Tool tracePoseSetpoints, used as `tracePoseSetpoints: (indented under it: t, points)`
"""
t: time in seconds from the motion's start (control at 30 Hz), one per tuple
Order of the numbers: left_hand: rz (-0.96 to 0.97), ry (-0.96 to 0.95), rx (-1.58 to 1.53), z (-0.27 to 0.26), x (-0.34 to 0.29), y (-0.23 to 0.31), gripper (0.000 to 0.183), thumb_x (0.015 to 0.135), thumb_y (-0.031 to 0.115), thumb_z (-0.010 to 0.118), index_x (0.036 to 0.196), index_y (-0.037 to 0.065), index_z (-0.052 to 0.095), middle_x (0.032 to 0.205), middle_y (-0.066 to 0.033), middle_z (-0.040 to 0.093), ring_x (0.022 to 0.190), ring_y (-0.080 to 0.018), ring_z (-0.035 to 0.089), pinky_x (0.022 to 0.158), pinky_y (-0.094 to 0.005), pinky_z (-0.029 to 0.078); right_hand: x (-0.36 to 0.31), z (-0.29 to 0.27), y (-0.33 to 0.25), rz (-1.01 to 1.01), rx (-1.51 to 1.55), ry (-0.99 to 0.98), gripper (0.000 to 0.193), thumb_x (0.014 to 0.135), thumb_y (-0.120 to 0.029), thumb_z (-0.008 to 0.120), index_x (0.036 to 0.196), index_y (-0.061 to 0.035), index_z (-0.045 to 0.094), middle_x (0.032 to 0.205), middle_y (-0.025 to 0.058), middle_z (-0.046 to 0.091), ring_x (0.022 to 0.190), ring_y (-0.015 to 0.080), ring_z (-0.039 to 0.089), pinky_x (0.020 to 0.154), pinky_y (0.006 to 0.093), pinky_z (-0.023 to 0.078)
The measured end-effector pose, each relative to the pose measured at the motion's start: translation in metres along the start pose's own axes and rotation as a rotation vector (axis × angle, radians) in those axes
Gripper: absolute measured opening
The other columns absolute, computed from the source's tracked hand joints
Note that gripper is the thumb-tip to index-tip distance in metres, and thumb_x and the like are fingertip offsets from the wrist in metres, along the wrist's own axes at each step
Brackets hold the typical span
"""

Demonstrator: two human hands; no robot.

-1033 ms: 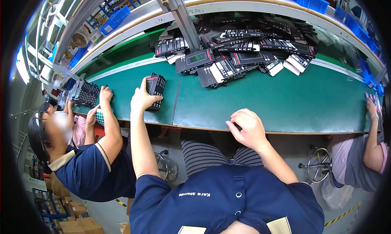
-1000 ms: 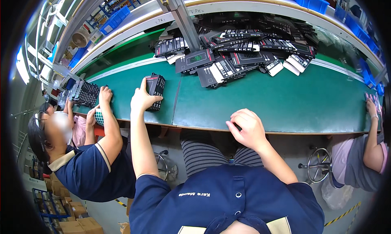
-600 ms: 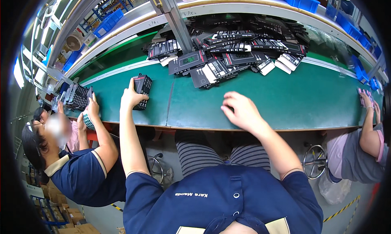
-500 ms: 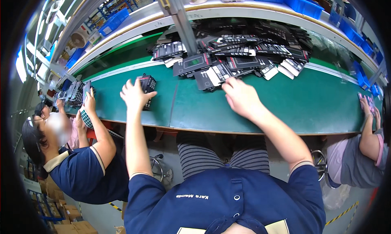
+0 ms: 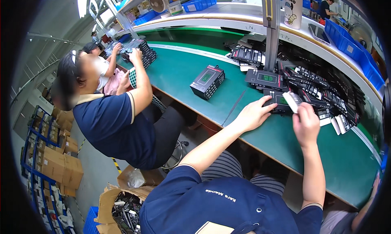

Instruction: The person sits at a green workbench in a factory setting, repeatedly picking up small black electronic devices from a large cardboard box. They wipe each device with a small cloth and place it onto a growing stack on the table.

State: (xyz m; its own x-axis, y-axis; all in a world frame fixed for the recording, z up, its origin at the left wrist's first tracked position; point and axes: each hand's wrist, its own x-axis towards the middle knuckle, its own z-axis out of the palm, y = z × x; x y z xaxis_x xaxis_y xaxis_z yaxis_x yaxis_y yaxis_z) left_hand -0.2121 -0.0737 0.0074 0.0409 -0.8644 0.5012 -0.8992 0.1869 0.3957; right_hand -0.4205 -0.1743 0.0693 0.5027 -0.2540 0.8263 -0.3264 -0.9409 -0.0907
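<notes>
A large pile of thin black printed cartons (image 5: pixel 309 77) lies on the green work surface to the right. My right hand (image 5: pixel 305 123) is closed on the edge of a carton whose pale side (image 5: pixel 292 102) is tilted up and blurred. My left hand (image 5: pixel 254 115) reaches to the pile's near left edge. Its thumb and fingers are apart, touching the corner of a flat black carton (image 5: pixel 274 98). Farther left, away from both hands, a neat block of stacked black cartons (image 5: pixel 207 82) stands alone.
A metal post (image 5: pixel 272 38) rises through the pile. A shelf behind carries a phone (image 5: pixel 319 33), a white cup (image 5: pixel 292 9) and blue bins (image 5: pixel 353 44). At left a co-worker (image 5: pixel 110 124) handles another stack (image 5: pixel 142 52). An open cardboard box of cartons (image 5: pixel 126 205) is on the floor.
My left hand has left the stacked block and moved right to the pile. My right hand has lifted a carton's pale side. The view has turned to the left.
</notes>
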Motion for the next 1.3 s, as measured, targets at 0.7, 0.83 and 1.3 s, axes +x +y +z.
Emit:
tracePoseSetpoints:
  t: [0.7, 0.83, 1.3]
  points:
    - [0.248, 0.283, -0.16, -0.011, -0.009, 0.038, 0.049, 0.082, 0.019, 0.07, 0.127, 0.004, 0.059, 0.137, -0.0247, 0.051, 0.117, -0.04, 0.059, 0.098, -0.0484, 0.049, -0.122, -0.063, -0.021, 0.736, 0.457, 0.027, 0.02, 0.092, 0.01, 0.049, 0.1, 0.0063, 0.068, 0.113, 0.016, 0.064, 0.105, 0.0236, 0.062, 0.093, 0.0308, 0.047]
    - [0.455, -0.14, -0.084, 0.008, -0.012, 0.063, 0.062, 0.085, 0.045, 0.071, 0.133, 0.008, 0.057, 0.14, -0.0194, 0.051, 0.129, -0.0383, 0.049, 0.111, -0.0503, 0.037, -0.13, -0.06, -0.022, 0.784, 0.578, 0.147, 0.015, 0.092, 0.008, 0.051, 0.095, 0.0057, 0.066, 0.111, 0.0158, 0.063, 0.104, 0.0228, 0.062, 0.091, 0.0315, 0.047]
    - [0.376, -0.09, -0.041, 0.014, -0.015, 0.061, 0.061, 0.083, 0.042, 0.073, 0.131, 0.008, 0.058, 0.139, -0.0237, 0.05, 0.128, -0.0407, 0.049, 0.108, -0.0499, 0.041, -0.115, -0.038, -0.044, 0.551, -0.141, -0.029, 0.013, 0.08, 0.007, 0.057, 0.089, 0.0013, 0.064, 0.096, 0.0152, 0.066, 0.092, 0.033, 0.063, 0.081, 0.0427, 0.05]
